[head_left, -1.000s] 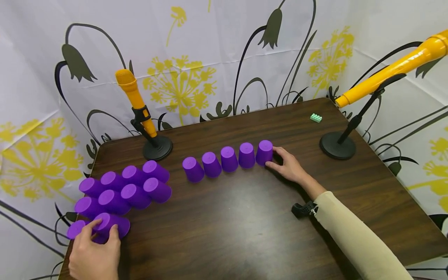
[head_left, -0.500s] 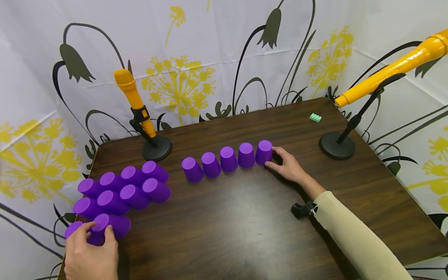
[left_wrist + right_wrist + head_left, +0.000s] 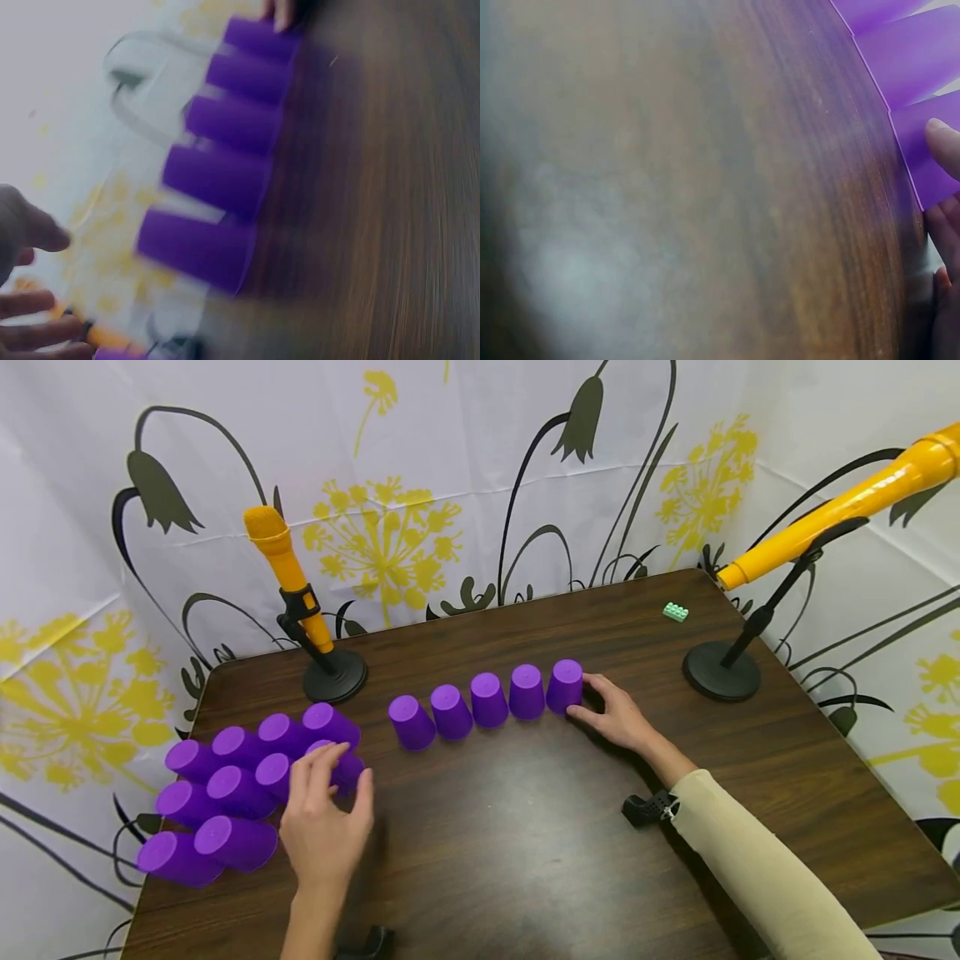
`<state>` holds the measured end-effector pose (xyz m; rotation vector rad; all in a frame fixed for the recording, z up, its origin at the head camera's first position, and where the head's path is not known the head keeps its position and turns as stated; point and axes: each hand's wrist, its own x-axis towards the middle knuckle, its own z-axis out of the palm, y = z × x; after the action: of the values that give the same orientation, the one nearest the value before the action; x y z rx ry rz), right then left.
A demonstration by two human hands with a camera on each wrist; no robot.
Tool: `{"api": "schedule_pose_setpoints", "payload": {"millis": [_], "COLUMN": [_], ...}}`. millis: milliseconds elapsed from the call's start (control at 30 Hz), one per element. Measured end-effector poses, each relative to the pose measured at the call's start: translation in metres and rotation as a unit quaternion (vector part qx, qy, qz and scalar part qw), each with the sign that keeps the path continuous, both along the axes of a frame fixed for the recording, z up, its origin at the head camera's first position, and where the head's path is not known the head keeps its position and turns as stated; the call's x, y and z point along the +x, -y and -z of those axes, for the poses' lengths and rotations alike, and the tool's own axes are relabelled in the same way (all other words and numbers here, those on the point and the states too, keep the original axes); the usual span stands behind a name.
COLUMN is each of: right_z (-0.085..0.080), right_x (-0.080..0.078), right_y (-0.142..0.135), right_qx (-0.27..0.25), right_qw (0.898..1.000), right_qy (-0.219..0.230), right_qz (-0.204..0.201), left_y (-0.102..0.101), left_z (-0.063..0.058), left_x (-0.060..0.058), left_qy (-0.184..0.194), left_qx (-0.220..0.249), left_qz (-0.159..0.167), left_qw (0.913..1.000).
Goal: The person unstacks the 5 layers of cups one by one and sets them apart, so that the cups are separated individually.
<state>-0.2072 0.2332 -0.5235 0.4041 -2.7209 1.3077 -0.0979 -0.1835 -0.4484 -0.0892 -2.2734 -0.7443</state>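
Note:
On the brown table (image 3: 495, 827), several purple plastic cups stand upside down in a row. My right hand (image 3: 615, 714) is at the right end of that row, thumb and fingers set around the side of the last cup (image 3: 565, 685). In the right wrist view its thumb (image 3: 943, 146) rests against this cup's wall. My left hand (image 3: 326, 814) hovers with thumb and fingers spread, partly covering a purple cup (image 3: 350, 770) in the left-hand group. Nothing sits between its fingers in the blurred left wrist view. Two front cups of the group, one purple cup (image 3: 236, 843) among them, stand just left of this hand.
The left-hand group of upturned cups (image 3: 238, 747) stands in three rows near the table's left edge. A yellow microphone on a stand (image 3: 335, 677) rises behind them. Another microphone stand (image 3: 722, 671) is at the right, near a small green toy brick (image 3: 675, 612).
My left hand has let go of the front cup in the left-hand group and moved right and away from me, fingers spread. The right hand has stayed at the row's end cup.

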Motion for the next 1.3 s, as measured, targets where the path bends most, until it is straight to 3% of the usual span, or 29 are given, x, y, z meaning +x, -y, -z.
{"api": "schedule_pose_setpoints", "payload": {"millis": [133,433,567,767,933,1133,1200,1300], "right_z": [0.0,0.001,0.002,0.002,0.002,0.003,0.002,0.002], "right_x": [0.0,0.0,-0.001,-0.001,-0.001,-0.002,-0.002,-0.001], "right_y": [0.001,0.0,0.001,0.0,-0.001,-0.001,-0.001,0.0], "right_qx": [-0.004,-0.008,-0.003,-0.007,-0.005,-0.005,-0.005,-0.006], "right_qw": [1.0,1.0,1.0,1.0,1.0,1.0,1.0,1.0], "right_qy": [0.003,0.002,0.001,-0.006,0.003,0.01,0.008,0.005], "right_qz": [-0.001,0.002,0.002,0.004,0.008,0.009,0.009,0.008], "left_y": [-0.024,-0.054,-0.059,-0.057,-0.053,-0.034,-0.023,-0.002], "left_z": [0.006,0.016,0.025,0.03,0.029,0.021,0.019,0.019], "left_x": [-0.021,-0.062,-0.072,-0.075,-0.06,-0.013,0.004,0.024], "left_qy": [0.072,0.215,0.219,0.182,0.125,0.065,0.044,0.009], "left_qx": [-0.029,-0.052,-0.043,-0.013,0.006,0.03,0.034,0.033], "left_qz": [0.061,0.063,0.062,0.051,0.055,0.055,0.036,-0.021], "left_qw": [0.9951,0.9733,0.9729,0.9818,0.9906,0.9959,0.9978,0.9992]}}
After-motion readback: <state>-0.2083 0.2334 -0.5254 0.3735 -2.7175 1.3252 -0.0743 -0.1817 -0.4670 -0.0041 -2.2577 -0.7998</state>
